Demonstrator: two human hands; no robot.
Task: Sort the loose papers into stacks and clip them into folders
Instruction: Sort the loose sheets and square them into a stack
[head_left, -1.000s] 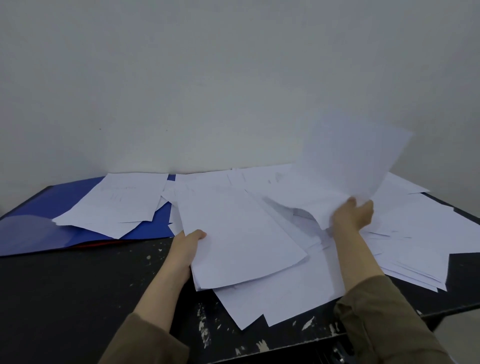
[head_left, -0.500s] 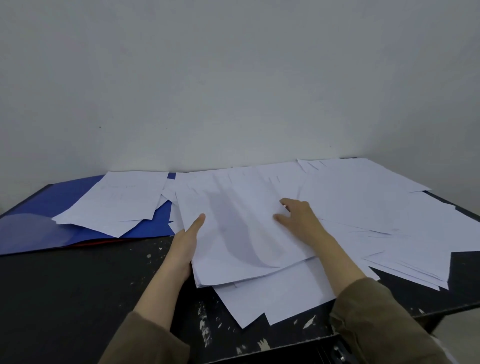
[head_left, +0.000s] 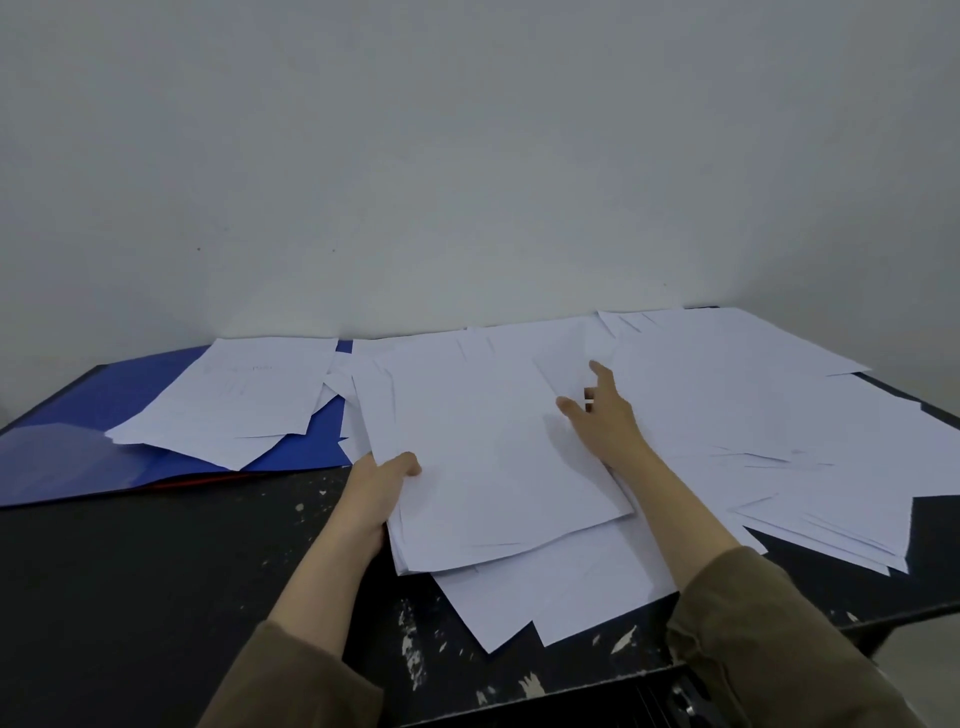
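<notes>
A stack of white papers (head_left: 493, 457) lies in the middle of the black table. My left hand (head_left: 379, 483) grips its left edge, thumb on top of the sheets. My right hand (head_left: 602, 421) reaches over the stack's far right corner with fingers spread, touching a loose sheet (head_left: 566, 364) there. More loose white papers (head_left: 779, 415) are spread over the right half of the table. A blue folder (head_left: 130, 415) lies open at the left with a few sheets (head_left: 244, 400) on it.
The black table (head_left: 156, 597) has a scuffed, paint-flecked top and bare surface at the front left. Some sheets (head_left: 545, 608) stick out toward the front edge. A plain white wall (head_left: 467, 156) stands right behind the table.
My right hand laid down the sheet it was lifting onto the middle stack, then moved back toward the far right corner. My left hand's thumb closed over the stack's edge.
</notes>
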